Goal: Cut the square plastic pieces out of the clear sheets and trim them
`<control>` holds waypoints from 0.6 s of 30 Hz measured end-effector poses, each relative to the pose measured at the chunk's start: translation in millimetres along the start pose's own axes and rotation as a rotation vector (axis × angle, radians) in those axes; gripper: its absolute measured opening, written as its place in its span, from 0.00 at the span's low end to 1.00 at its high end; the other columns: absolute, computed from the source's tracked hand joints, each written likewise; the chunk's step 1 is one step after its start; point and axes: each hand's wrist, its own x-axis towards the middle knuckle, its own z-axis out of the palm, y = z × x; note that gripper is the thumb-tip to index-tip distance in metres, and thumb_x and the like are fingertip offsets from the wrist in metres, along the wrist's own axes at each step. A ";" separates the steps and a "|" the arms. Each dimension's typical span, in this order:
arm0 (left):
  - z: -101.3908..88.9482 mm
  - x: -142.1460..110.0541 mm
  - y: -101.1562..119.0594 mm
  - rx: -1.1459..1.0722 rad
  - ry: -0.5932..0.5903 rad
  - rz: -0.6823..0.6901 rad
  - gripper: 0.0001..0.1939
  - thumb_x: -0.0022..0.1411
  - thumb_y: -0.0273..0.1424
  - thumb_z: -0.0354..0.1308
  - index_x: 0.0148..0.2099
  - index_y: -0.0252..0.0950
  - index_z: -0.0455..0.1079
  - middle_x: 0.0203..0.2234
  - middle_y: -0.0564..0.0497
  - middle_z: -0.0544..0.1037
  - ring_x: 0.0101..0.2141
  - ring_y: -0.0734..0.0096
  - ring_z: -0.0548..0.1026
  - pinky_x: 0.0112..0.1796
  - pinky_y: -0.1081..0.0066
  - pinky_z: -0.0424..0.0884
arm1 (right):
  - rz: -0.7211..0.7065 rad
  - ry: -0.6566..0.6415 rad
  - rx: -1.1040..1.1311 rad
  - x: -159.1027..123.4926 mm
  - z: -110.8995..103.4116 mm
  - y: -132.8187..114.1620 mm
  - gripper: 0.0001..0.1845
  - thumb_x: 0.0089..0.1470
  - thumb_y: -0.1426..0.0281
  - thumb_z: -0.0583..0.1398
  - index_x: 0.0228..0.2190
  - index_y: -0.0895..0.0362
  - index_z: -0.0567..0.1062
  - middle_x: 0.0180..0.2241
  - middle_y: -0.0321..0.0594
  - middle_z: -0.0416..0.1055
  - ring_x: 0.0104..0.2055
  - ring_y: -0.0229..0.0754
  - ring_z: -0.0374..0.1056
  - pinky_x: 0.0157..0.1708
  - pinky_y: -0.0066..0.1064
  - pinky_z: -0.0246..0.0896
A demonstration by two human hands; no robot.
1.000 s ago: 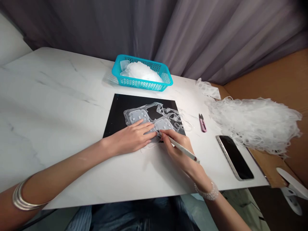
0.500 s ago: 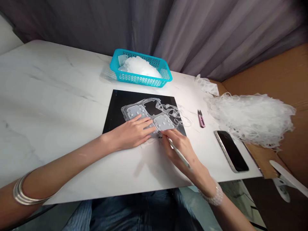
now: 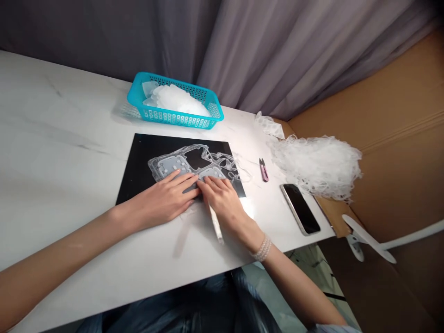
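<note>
A translucent molded sheet (image 3: 171, 164) with rounded panels and looping strips lies on a black mat (image 3: 138, 159). My left hand (image 3: 169, 196) rests flat on its near side, fingers spread. My right hand (image 3: 222, 199) is closed around a slim, white-handled pen-like tool (image 3: 215, 224), its handle slanting back toward me. The tool's tip is hidden beneath my fingers, so its kind does not show. Both hands' fingertips almost meet over the middle of the sheet.
Behind the mat stands a turquoise basket (image 3: 173, 121) of translucent pieces. To the right lie pink thread snips (image 3: 264, 171), a phone (image 3: 300, 209) and a big heap of stringy translucent scraps (image 3: 319, 166). A white clamp-like stand (image 3: 367, 238) is at the table's right edge.
The view has swung right, so everything sits further left. My right hand has turned and come nearer my left fingers; the tool's handle now points more toward me. My left hand stays on the sheet.
</note>
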 end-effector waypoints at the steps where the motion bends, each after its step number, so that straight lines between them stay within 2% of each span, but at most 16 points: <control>1: 2.0 -0.7 -0.8 -0.001 -0.001 0.000 0.18 0.72 0.30 0.45 0.55 0.31 0.71 0.60 0.33 0.69 0.62 0.49 0.65 0.61 0.47 0.57 | -0.020 -0.019 -0.017 0.4 -0.4 -2.0 0.16 0.67 0.77 0.49 0.51 0.66 0.72 0.48 0.57 0.75 0.51 0.53 0.70 0.49 0.46 0.64; 4: 6.5 -2.3 -2.6 -0.022 0.004 -0.004 0.18 0.72 0.30 0.45 0.55 0.31 0.72 0.60 0.33 0.69 0.62 0.48 0.65 0.62 0.47 0.57 | -0.009 0.007 0.123 1.2 2.8 -4.8 0.17 0.67 0.77 0.48 0.50 0.64 0.73 0.46 0.56 0.76 0.48 0.52 0.71 0.49 0.47 0.64; 6: 7.7 -2.8 -3.1 -0.037 0.020 -0.010 0.20 0.72 0.31 0.45 0.59 0.33 0.70 0.61 0.35 0.69 0.62 0.48 0.65 0.62 0.47 0.57 | 0.116 0.121 0.437 -0.6 7.2 5.4 0.17 0.67 0.75 0.49 0.49 0.60 0.74 0.45 0.51 0.77 0.47 0.49 0.73 0.49 0.46 0.66; 8: 7.4 -3.0 -2.9 -0.051 0.030 -0.023 0.22 0.72 0.32 0.45 0.63 0.35 0.66 0.62 0.36 0.68 0.62 0.48 0.65 0.62 0.46 0.56 | 0.361 0.284 0.853 -8.2 7.9 31.7 0.15 0.65 0.72 0.51 0.47 0.56 0.75 0.43 0.47 0.78 0.44 0.46 0.75 0.47 0.43 0.69; 10: 6.3 -3.3 -2.5 -0.073 0.023 -0.044 0.23 0.72 0.32 0.45 0.65 0.37 0.64 0.63 0.37 0.67 0.63 0.49 0.64 0.62 0.45 0.55 | 0.647 0.456 1.225 -23.9 0.6 72.2 0.11 0.61 0.70 0.56 0.44 0.55 0.76 0.38 0.44 0.79 0.40 0.44 0.77 0.44 0.42 0.72; 12: 5.1 -4.1 -2.4 -0.106 0.009 -0.066 0.23 0.72 0.32 0.45 0.66 0.38 0.64 0.63 0.38 0.67 0.63 0.49 0.63 0.62 0.46 0.55 | 0.826 0.640 1.437 -45.1 -14.0 115.6 0.09 0.54 0.72 0.62 0.39 0.53 0.76 0.31 0.39 0.79 0.38 0.42 0.78 0.44 0.39 0.72; 14: 3.9 -4.7 -2.8 -0.148 -0.006 -0.085 0.23 0.72 0.32 0.46 0.66 0.39 0.64 0.63 0.39 0.67 0.64 0.50 0.62 0.63 0.47 0.54 | 0.851 0.676 1.469 -64.8 -29.9 146.3 0.09 0.52 0.73 0.63 0.38 0.51 0.76 0.29 0.37 0.78 0.39 0.40 0.78 0.48 0.37 0.71; 15: 3.0 -4.5 -3.1 -0.173 -0.010 -0.095 0.23 0.72 0.32 0.46 0.66 0.39 0.64 0.63 0.39 0.67 0.64 0.51 0.62 0.63 0.47 0.54 | 0.848 0.673 1.481 -71.5 -35.9 152.9 0.08 0.52 0.73 0.63 0.37 0.51 0.76 0.28 0.37 0.78 0.40 0.41 0.78 0.49 0.37 0.71; 16: 1.4 -3.5 -3.0 -0.205 -0.012 -0.106 0.23 0.71 0.33 0.47 0.65 0.40 0.65 0.63 0.40 0.68 0.64 0.52 0.63 0.63 0.48 0.54 | 0.834 0.667 1.486 -75.4 -40.1 153.1 0.08 0.52 0.72 0.64 0.37 0.51 0.76 0.29 0.37 0.78 0.41 0.41 0.78 0.50 0.37 0.70; 18: -4.6 2.2 -1.4 -0.291 0.011 -0.149 0.21 0.70 0.34 0.48 0.62 0.39 0.69 0.60 0.41 0.71 0.62 0.52 0.65 0.63 0.49 0.55 | 0.789 0.687 1.500 -73.7 -43.1 136.3 0.09 0.53 0.70 0.64 0.38 0.51 0.77 0.30 0.37 0.79 0.43 0.43 0.78 0.52 0.40 0.70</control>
